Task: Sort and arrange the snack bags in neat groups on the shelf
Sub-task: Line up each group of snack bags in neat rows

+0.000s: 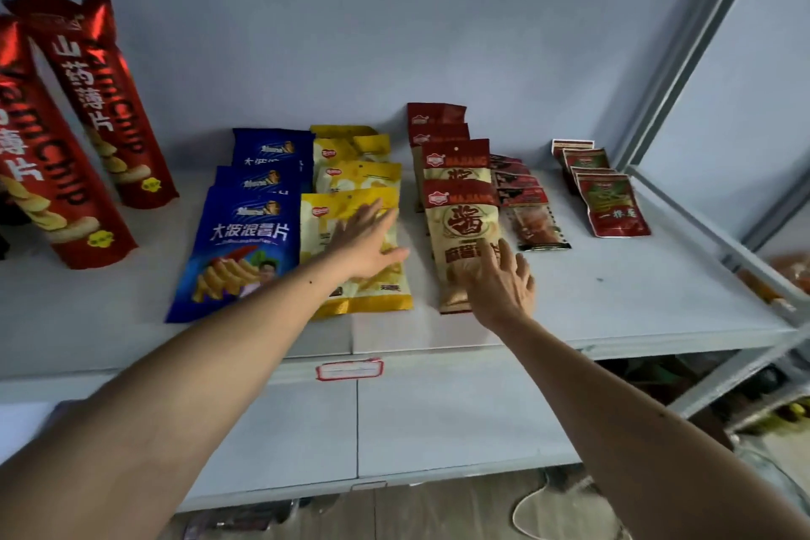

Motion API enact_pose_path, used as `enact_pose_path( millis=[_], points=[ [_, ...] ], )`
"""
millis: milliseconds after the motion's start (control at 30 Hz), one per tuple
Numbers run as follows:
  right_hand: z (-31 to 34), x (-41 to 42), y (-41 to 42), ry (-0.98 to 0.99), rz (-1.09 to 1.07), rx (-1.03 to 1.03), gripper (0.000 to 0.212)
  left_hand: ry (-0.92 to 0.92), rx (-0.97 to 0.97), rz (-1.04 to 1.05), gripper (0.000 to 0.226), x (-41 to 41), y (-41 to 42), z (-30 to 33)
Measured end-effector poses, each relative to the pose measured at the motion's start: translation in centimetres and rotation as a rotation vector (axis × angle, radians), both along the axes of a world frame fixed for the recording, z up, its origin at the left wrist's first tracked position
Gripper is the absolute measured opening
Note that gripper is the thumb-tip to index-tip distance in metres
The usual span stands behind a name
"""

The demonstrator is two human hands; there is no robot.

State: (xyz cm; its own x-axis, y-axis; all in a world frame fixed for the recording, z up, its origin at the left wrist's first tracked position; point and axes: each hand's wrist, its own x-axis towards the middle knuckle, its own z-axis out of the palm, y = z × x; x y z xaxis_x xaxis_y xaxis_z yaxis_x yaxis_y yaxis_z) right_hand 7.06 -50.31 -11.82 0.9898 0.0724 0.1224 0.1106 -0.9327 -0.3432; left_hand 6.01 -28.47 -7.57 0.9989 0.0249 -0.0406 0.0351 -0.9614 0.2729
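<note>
A: Grey shelf, snack bags laid flat in columns running front to back. From the left: two red tubes standing tilted against the back wall, then blue bags, yellow bags, tan-and-red bags, a column of small dark packets, and small red packets at far right.

B: Overlap within the columns?

A: Yes. Each bag lies partly over the one behind it, like shingles. Three blue bags counted; the yellow and tan-and-red counts are less certain at the back.

B: Left hand?

A: Left hand is flat on the front yellow bag, palm down, fingers straight and loosely spread, gripping nothing. The forearm crosses over the lower right corner of the front blue bag.

B: Right hand?

A: Right hand is palm down on the lower part of the front tan-and-red bag, fingers spread and slightly curled. It pinches nothing that I can see; whether the fingertips press the bag or only rest on it, I cannot tell.

B: Spacing between columns?

A: Blue and yellow touch along their sides. A narrow strip of bare shelf separates yellow from tan-and-red. Dark packets sit just beside the tan-and-red column. Small red packets are well apart, near the right upright.

B: Anything on the shelf edge?

A: A white label with a red border on the front lip, text unreadable.
</note>
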Motion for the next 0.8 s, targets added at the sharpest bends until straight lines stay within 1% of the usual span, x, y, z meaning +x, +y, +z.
enact_pose_path(
  millis=[100, 167, 300, 467, 600, 733, 800],
  points=[
    [-0.4, 0.8, -2.7, 0.046, 0.055, 0.002, 0.054, 0.067, 0.003, -0.068, 0.079, 1.5, -5.0, -1.3],
    [-0.8, 1.2, -3.8, 0.066, 0.107, 0.025, 0.049, 0.107, 0.010, -0.098, 0.083, 2.6, -7.1, -1.8],
    [-1.5, 1.7, -4.8, 0.057, 0.168, 0.031, 0.041, 0.176, 0.117, -0.151, 0.099, 4.0, -8.2, -2.6],
    [-1.3, 2.3, -5.7, 0.074, 0.229, 0.043, 0.038, 0.210, 0.134, -0.151, 0.103, 5.4, -8.4, -2.3],
    [-0.1, 3.5, -7.3, 0.031, 0.230, 0.079, 0.048, 0.119, 0.124, -0.145, 0.091, 6.4, -9.6, 0.6],
    [1.0, 6.6, -11.6, -0.021, 0.102, 0.039, 0.056, -0.042, 0.155, -0.181, 0.081, 8.7, -13.0, 2.1],
    [1.0, 8.4, -14.2, -0.016, 0.043, -0.006, 0.057, -0.067, 0.150, -0.208, 0.076, 9.6, -15.6, 2.0]
  ],
)
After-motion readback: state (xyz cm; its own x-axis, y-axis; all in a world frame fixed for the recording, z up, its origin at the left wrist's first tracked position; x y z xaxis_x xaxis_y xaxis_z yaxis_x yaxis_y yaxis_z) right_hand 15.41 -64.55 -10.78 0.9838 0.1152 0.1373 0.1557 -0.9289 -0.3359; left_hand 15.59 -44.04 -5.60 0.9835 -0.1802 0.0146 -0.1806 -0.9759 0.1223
